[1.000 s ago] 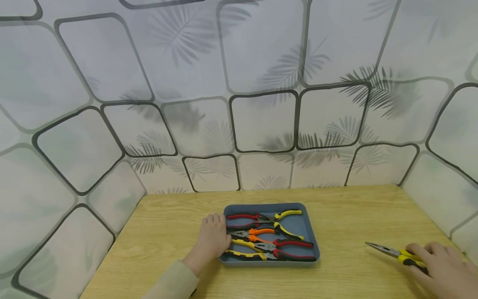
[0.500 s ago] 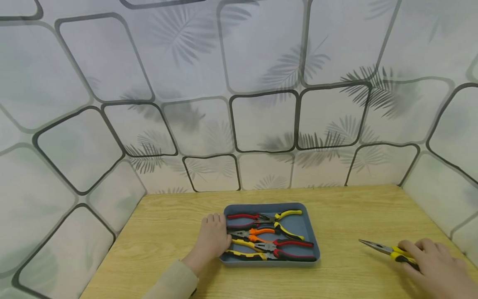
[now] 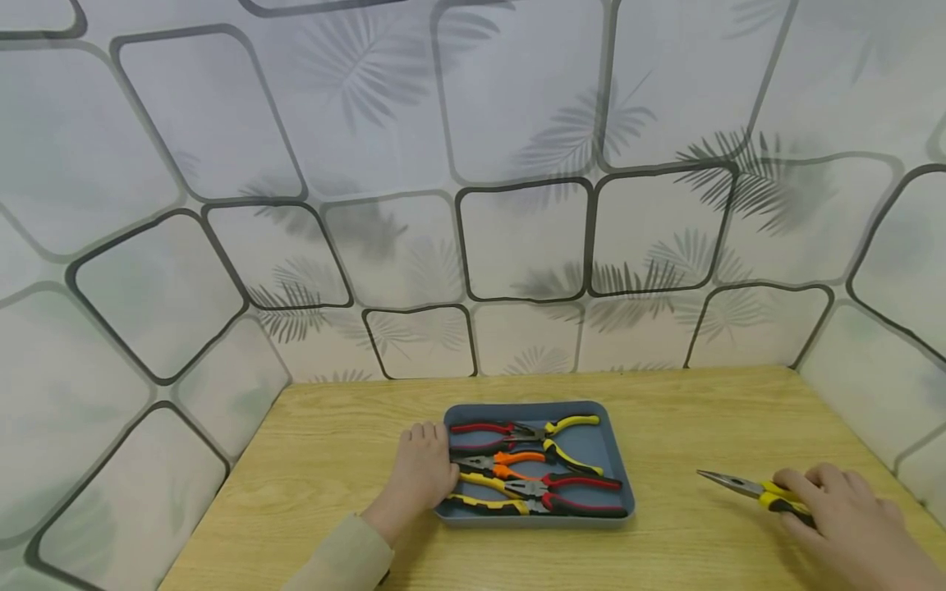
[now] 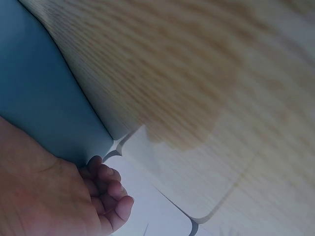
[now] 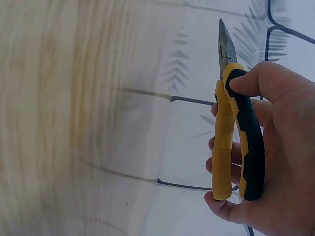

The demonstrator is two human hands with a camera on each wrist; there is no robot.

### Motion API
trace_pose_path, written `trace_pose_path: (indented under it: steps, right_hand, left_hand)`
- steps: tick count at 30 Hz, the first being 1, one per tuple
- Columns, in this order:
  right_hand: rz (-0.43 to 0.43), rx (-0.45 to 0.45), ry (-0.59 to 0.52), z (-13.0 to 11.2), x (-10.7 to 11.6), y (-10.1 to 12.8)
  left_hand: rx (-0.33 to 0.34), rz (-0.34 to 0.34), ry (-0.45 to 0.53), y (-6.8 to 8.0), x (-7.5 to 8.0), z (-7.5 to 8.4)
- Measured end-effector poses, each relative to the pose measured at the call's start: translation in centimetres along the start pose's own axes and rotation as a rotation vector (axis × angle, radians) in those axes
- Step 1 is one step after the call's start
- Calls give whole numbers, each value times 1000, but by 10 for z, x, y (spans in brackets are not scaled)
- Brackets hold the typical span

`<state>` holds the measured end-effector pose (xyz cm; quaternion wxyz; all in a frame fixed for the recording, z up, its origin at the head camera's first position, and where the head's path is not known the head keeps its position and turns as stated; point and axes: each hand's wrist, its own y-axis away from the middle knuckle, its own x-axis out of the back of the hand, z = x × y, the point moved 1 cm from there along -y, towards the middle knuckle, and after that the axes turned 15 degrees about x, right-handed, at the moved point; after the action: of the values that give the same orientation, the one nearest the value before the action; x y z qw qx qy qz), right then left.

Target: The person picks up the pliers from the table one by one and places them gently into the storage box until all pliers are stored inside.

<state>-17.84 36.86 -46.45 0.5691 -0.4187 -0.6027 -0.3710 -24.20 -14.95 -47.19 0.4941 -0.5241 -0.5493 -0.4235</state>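
Observation:
My left hand [image 3: 423, 472] grips the left rim of a blue-grey tray [image 3: 621, 476]. The left wrist view shows its curled fingers [image 4: 110, 189] by the tray's outer wall [image 4: 59, 93]. Inside the tray lie several pliers: red-and-black pliers [image 3: 576, 483], orange-handled pliers [image 3: 510, 460], yellow-and-black ones [image 3: 480, 502], and a pair with yellow handles [image 3: 572, 423] at the back. Off to the right, my right hand [image 3: 850, 509] holds long-nose pliers [image 3: 739, 484] with yellow-and-black handles. Their tip points left towards the tray, and in the right wrist view the thumb [image 5: 246, 83] presses near the pivot.
The tray stands on a wood-grain table [image 3: 687, 427]. Behind and at both sides rises a pale covering [image 3: 525, 238] patterned with rounded outlines and leaves. Bare wood shows between the tray and the right hand.
My right hand has moved left and slightly up with the long-nose pliers, closer to the tray. The left hand, the tray and the pliers in it have stayed put.

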Motion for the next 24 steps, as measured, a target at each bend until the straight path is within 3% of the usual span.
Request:
trace_pose_path:
  steps: [24]
  right_hand:
    - [59, 60, -11, -11, 4, -14]
  left_hand:
    - [-1, -1, 4, 1, 3, 0]
